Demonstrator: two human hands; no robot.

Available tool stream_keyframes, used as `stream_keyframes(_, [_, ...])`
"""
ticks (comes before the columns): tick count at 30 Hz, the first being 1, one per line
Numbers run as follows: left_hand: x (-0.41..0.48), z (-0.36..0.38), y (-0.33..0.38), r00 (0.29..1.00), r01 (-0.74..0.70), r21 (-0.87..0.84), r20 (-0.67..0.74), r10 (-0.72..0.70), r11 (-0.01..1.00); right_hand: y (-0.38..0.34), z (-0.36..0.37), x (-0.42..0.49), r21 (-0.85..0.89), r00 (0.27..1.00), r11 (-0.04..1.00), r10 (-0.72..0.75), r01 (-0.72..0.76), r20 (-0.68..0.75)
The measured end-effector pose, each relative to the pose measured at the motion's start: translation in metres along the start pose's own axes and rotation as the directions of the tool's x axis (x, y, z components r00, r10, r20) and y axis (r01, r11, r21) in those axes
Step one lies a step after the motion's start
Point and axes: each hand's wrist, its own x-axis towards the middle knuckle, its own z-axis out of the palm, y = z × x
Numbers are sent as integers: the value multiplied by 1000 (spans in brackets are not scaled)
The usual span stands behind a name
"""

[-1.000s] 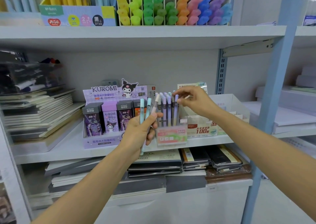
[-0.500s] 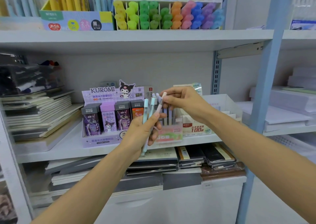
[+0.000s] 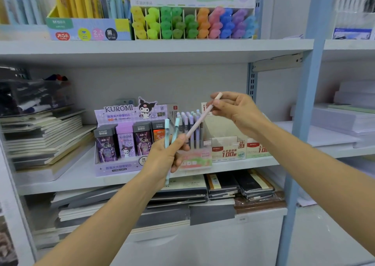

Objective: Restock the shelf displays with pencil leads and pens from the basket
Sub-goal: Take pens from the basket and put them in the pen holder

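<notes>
My left hand [image 3: 164,160] grips two mint-green pens [image 3: 166,132], which stand upright in front of the middle shelf. Pinched near its top end by my right hand [image 3: 235,109], a pale pink pen [image 3: 199,120] slants down-left, and its lower end reaches the left hand's fingers. Behind the hands a clear pen display box [image 3: 195,161] labelled Fruit Soda holds several purple and pastel pens [image 3: 190,123]. Left of it stands a purple Kuromi pencil-lead display [image 3: 119,144] with several lead cases. The basket is not in view.
Cardboard lead boxes [image 3: 227,150] marked 100 sit right of the pen box. Notebook stacks [image 3: 40,136] fill the shelf's left side and the shelf below [image 3: 239,186]. Highlighters [image 3: 192,22] line the top shelf. A blue upright post [image 3: 302,123] bounds the bay at right.
My right hand left the pens in the display box, took the pink pen from my left hand's bunch and drew it up and to the right. The left hand kept the two green pens.
</notes>
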Motion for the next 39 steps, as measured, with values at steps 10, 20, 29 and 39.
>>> stream_keyframes(10, [1,-4,-5,998,9,40,66,-11,999,22,-7,17,-500,997,863,-82,66,-9])
stream_keyframes(20, [6,-11,-9,993,-19,32,119,15,999,34,-6,23,-632,985,768,10,103,173])
stream_keyframes(29, [4,-12,-10,986,13,-13,169,-10,1000,57,2,21,-779,985,616,-172,116,11])
stream_keyframes(39, [-2,0,-3,975,24,-21,219,-19,1000,29,41,-8,-406,962,912,61,55,268])
